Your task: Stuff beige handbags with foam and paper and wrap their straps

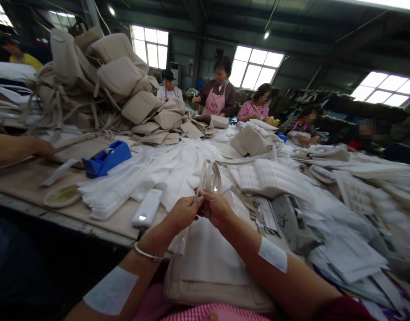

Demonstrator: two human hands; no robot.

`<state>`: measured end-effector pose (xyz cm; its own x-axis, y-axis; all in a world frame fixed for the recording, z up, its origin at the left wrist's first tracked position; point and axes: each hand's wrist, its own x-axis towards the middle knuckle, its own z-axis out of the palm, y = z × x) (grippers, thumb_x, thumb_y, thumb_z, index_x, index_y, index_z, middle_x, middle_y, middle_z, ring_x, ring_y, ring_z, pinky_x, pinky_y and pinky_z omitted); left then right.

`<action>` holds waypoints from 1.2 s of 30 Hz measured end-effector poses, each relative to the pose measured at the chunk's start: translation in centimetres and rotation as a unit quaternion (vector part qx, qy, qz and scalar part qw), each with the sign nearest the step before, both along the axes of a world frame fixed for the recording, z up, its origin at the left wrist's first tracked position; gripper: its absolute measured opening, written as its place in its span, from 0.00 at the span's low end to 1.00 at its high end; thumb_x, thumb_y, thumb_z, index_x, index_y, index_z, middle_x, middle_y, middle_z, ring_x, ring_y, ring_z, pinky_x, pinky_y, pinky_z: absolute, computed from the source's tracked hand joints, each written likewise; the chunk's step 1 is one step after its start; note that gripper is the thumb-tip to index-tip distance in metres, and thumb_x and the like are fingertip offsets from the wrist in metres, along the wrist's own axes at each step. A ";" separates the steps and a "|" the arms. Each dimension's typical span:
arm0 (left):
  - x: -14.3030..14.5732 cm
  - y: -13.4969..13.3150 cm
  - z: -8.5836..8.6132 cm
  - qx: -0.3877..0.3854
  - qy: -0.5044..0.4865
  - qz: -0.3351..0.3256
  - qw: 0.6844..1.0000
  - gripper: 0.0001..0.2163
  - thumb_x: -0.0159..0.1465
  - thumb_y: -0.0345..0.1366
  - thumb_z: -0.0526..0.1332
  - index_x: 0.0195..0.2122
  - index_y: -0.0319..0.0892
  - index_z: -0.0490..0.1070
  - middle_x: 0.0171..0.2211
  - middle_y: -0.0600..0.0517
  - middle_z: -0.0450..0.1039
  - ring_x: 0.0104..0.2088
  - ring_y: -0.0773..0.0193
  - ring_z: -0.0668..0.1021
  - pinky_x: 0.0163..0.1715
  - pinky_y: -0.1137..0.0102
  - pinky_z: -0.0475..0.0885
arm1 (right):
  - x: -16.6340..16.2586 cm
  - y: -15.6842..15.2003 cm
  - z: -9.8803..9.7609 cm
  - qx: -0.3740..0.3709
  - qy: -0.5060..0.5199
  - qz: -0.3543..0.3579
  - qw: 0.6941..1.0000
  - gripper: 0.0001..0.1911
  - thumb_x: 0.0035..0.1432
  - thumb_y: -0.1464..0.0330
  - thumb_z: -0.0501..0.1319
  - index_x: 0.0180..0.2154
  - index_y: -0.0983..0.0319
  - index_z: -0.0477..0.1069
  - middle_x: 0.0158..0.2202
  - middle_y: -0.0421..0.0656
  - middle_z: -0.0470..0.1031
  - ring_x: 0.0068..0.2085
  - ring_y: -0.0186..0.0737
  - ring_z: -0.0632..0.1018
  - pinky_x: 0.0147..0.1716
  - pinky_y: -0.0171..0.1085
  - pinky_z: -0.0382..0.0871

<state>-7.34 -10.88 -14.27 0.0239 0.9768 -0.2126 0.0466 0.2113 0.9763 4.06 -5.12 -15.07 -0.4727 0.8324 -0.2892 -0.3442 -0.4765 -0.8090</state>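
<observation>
A beige bag (218, 290) lies at the table edge in front of me, with a white sheet (211, 254) over much of it. Both hands meet above it on a narrow beige strap (205, 178), which rises in a loop from my fingers. My left hand (185, 211) pinches the strap from the left. Pressed close beside it, my right hand (220, 208) grips the strap from the right. A small shiny spot, perhaps metal, shows on the loop just above the right fingers. The fingertips partly hide one another.
On the left are a blue tape dispenser (106, 158), a round shallow dish (62, 195) and a white device (147, 207). White sheets (171, 165) spread across the middle. A grey tape dispenser (292, 223) stands right. Beige bags (118, 76) pile behind; another person's arm (18, 148) reaches in left.
</observation>
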 end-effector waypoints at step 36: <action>-6.4 3.5 -6.0 0.031 0.616 -0.040 0.787 0.06 0.60 0.31 0.61 0.36 0.38 0.77 0.41 0.40 0.72 0.45 0.51 0.76 0.43 0.61 0.70 | 8.1 -2.6 -3.7 -0.062 -0.029 -0.049 0.996 0.18 0.47 0.61 0.71 0.35 0.63 0.68 0.23 0.38 0.73 0.20 0.32 0.73 0.21 0.31 0.69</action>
